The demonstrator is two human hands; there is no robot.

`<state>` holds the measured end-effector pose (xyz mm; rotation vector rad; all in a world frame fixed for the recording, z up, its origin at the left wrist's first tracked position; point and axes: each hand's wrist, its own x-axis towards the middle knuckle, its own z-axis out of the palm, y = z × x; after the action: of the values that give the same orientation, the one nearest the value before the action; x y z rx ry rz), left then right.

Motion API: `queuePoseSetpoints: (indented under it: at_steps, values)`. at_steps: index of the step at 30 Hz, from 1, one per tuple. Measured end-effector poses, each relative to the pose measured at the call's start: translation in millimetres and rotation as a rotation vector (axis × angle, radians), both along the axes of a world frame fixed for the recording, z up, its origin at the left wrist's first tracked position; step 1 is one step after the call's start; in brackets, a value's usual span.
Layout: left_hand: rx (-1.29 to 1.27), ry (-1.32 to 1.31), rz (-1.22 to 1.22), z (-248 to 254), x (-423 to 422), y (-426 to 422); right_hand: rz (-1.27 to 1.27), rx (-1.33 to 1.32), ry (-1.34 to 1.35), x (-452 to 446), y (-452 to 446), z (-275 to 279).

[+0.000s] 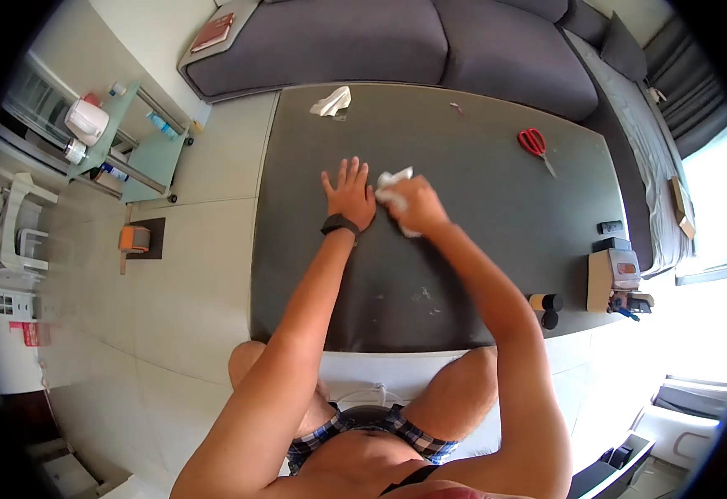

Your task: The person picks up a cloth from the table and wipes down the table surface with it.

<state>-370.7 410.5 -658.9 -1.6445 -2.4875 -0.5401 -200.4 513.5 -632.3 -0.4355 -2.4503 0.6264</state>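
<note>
My left hand lies flat on the dark table, fingers spread, with a black band around its wrist. Just to its right, my right hand is closed on a white tissue pressed to the tabletop. Parts of the tissue stick out beyond the fingers and below the palm; the rest is hidden under the hand. Some whitish marks show on the table nearer to me. A second crumpled white tissue lies by the far left edge.
Red-handled scissors lie at the table's far right. Along the right edge are a small black remote, a desk organizer and a black-lidded container. A grey sofa stands behind the table, and a glass-shelved cart to the left.
</note>
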Motion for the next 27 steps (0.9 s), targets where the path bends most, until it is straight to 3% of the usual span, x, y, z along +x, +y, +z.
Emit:
queuePoseSetpoints:
  at_steps: [2, 4, 6, 8, 11, 12, 15, 17, 18, 19, 20, 22, 25, 27]
  values:
    - [-0.018, 0.006, 0.006, -5, -2, 1, 0.100, -0.045, -0.023, 21, -41, 15]
    - [-0.034, -0.006, 0.000, -4, -1, 1, 0.370, -0.069, -0.165, 44, -66, 19]
    - [-0.046, 0.018, 0.024, -2, 1, 1, 0.509, -0.197, -0.114, 73, -101, 21]
    - [-0.045, 0.027, 0.017, -5, 0, 1, 0.662, -0.092, -0.265, 92, -111, 53]
    - [-0.069, 0.046, 0.032, -2, 1, 1, 0.693, -0.036, -0.353, 114, -76, 55]
    - [-0.069, 0.046, 0.030, -2, 1, 2, 0.599, -0.132, -0.347, 123, -54, 48]
    - [-0.068, 0.047, 0.026, -2, 1, 1, 0.206, -0.040, -0.508, 135, 14, 58]
    - [-0.068, 0.043, 0.027, 1, 1, 1, -0.046, 0.185, -0.525, 142, 79, 16]
    - [-0.072, 0.041, 0.033, 2, 2, -1, -0.139, 0.216, -0.402, 142, 102, 8]
    - [-0.066, 0.041, 0.028, 3, 3, -1, -0.267, 0.179, -0.375, 132, 112, 19]
    - [-0.059, 0.043, 0.022, 4, 3, -1, -0.367, 0.145, -0.205, 128, 145, -9]
    - [-0.061, 0.038, 0.022, 4, 2, 1, -0.552, -0.087, -0.166, 101, 162, -9]
    - [-0.057, 0.031, 0.015, 0, 1, 0, -0.586, 0.024, -0.166, 63, 153, -13]
    - [-0.041, 0.033, 0.005, -1, 0, 1, -0.423, -0.091, -0.072, 38, 124, -8]
